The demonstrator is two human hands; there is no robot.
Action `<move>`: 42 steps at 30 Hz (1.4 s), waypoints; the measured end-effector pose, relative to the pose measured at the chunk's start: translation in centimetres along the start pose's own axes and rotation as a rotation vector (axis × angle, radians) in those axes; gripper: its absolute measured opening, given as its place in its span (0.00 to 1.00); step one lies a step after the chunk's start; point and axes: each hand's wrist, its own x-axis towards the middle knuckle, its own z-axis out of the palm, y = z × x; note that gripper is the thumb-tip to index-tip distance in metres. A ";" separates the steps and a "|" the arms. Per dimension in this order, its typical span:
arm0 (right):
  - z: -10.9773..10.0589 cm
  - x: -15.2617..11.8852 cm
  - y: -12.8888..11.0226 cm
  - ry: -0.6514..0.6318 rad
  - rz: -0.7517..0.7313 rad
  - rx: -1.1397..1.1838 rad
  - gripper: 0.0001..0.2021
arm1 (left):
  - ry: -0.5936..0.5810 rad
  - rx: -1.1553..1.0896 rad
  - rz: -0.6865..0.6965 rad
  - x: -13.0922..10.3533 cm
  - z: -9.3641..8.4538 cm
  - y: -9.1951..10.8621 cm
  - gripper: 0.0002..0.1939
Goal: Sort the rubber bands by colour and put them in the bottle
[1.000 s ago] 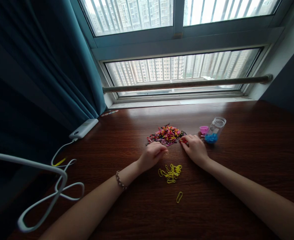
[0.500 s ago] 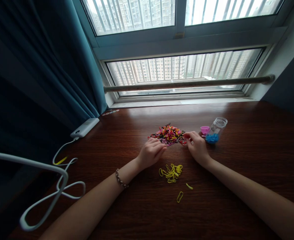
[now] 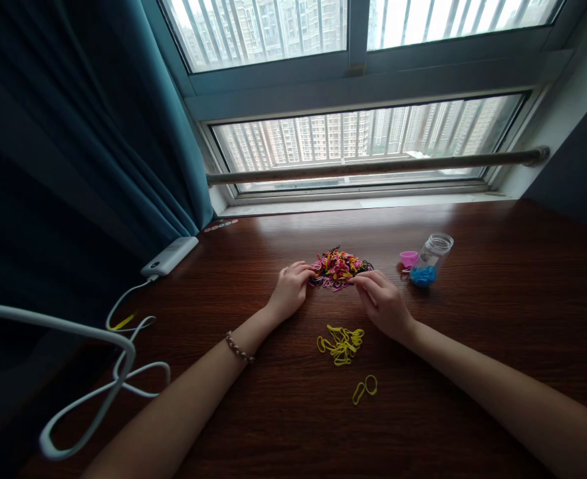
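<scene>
Rubber bands in mixed colours lie heaped on the wooden tabletop, the left hand touching the heap's left edge, the right hand at its near right edge; whether either grip is spread or pinching a band, I cannot tell. Yellow rubber bands lie clustered nearer.

Multicol band pile heaped loose, yel band clump sep & nearer.
</scene>
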 end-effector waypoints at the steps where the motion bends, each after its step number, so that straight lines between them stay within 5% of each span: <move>1: 0.1 0.2 0.5 0.026 0.063 -0.018 0.11 | -0.005 0.015 0.005 0.0 0.0 0.0 0.15; 6: 0.9 0.4 2.1 -0.045 0.195 -0.024 0.11 | -0.009 0.089 0.018 -0.3 0.2 0.2 0.19; 12: 1.7 -0.2 3.2 -0.180 0.176 -0.115 0.16 | -0.043 0.097 0.015 -0.3 0.5 0.2 0.23; 23: 1.8 -0.3 3.0 -0.214 0.136 -0.180 0.19 | -0.037 0.070 0.065 -0.3 0.5 0.3 0.25; 42: 1.2 0.3 2.7 -0.007 0.226 0.010 0.18 | -0.029 0.032 0.117 -0.2 0.2 0.7 0.24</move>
